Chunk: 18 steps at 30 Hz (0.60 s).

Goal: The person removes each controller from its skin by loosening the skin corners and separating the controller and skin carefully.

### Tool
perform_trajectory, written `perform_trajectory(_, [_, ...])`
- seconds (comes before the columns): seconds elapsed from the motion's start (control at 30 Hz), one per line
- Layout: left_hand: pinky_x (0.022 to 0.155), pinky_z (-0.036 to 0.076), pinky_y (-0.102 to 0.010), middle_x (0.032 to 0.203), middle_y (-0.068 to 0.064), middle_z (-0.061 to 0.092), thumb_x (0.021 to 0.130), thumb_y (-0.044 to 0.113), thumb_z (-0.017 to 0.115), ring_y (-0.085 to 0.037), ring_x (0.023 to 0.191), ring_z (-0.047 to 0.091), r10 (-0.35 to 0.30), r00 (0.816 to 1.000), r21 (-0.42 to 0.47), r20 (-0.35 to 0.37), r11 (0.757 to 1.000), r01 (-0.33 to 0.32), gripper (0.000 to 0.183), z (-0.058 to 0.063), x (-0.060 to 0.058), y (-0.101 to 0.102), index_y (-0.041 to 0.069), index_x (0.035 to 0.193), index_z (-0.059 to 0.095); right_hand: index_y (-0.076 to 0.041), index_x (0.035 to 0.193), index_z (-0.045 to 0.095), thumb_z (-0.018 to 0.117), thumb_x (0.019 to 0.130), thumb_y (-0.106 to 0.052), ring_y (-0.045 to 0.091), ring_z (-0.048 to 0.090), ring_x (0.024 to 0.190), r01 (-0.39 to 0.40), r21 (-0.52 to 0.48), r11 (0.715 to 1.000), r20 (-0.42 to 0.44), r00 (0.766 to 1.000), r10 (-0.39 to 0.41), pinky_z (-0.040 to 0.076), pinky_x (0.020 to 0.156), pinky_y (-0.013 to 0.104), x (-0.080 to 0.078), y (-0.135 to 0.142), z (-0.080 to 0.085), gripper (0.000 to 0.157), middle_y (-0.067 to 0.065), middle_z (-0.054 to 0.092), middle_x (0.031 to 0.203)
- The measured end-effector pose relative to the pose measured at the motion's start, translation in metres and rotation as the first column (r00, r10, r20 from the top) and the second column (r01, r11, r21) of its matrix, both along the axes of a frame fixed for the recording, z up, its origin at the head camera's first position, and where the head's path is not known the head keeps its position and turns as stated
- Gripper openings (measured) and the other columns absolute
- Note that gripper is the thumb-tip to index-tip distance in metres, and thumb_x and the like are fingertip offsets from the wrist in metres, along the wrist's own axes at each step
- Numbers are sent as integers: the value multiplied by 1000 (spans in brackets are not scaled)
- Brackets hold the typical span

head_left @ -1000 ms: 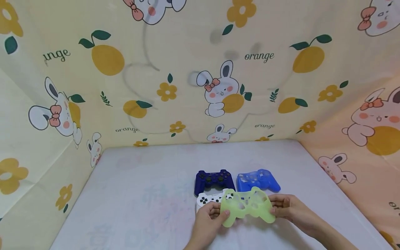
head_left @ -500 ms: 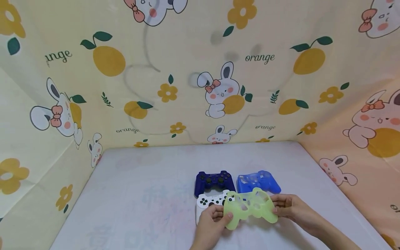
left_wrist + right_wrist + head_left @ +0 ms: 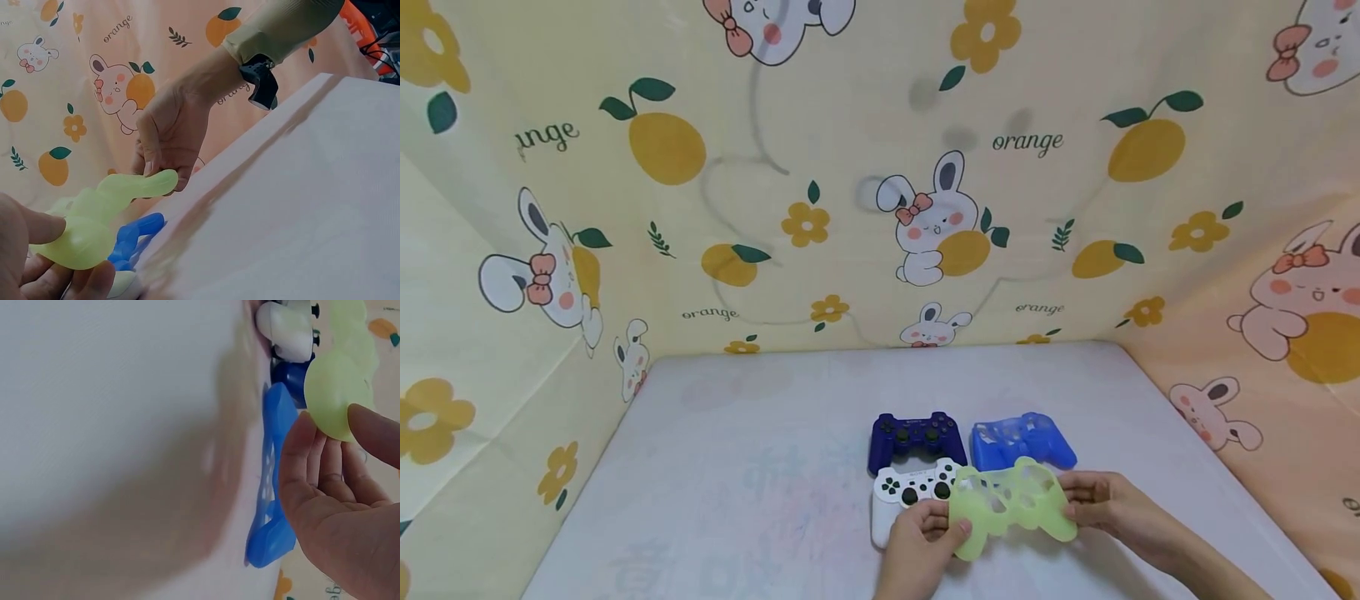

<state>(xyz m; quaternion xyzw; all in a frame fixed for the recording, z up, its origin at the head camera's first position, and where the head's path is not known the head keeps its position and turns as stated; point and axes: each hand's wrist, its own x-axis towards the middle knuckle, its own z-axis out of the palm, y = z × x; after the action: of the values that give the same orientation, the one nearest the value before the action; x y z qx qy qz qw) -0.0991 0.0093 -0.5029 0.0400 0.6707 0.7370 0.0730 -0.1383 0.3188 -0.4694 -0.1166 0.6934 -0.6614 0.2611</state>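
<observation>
A pale yellow-green game controller skin (image 3: pixel 1018 510) is held up between my two hands, with openings in its face. My left hand (image 3: pixel 917 546) pinches its left grip between thumb and fingers. At the opposite grip, my right hand (image 3: pixel 1108 507) pinches it the same way, thumb and fingertips on the rounded end (image 3: pixel 334 394). Just behind and left lies a white controller (image 3: pixel 886 512), partly covered by the skin and my left hand. A dark blue controller (image 3: pixel 953 437) lies beyond the white one. To its right sits a blue controller skin (image 3: pixel 1043 450).
The things rest on a pale table (image 3: pixel 737 467) boxed in by patterned cloth walls (image 3: pixel 850 125). In the left wrist view, an orange object (image 3: pixel 362 28) and dark cables appear past the table edge. A black band (image 3: pixel 259 81) is around the right wrist.
Both hands have shifted slightly right and toward the viewer with the yellow-green skin, uncovering more of the white controller. The grip looks the same, and the view has shifted slightly.
</observation>
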Motion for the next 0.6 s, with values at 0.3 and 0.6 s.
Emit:
perform_trajectory(0.3, [65, 55, -26, 85, -2, 66, 84, 12, 78, -15, 77, 65, -7, 998, 49, 65, 999, 4, 23, 1, 3, 11, 1, 100, 66, 14, 126, 53, 56, 97, 1, 18, 63, 94, -2, 30, 1000, 1, 1000, 2, 54, 80, 34, -4, 11, 1, 33, 11, 67, 108])
perform_trajectory(0.6, [62, 55, -25, 82, -1, 66, 83, 9, 78, -13, 75, 64, 4, 997, 52, 77, 999, -8, 20, 1, 5, 31, 3, 98, 67, 6, 123, 60, 55, 97, 1, 20, 64, 94, -25, 23, 999, 25, 999, 24, 55, 79, 36, -5, 32, -3, 28, 13, 67, 107])
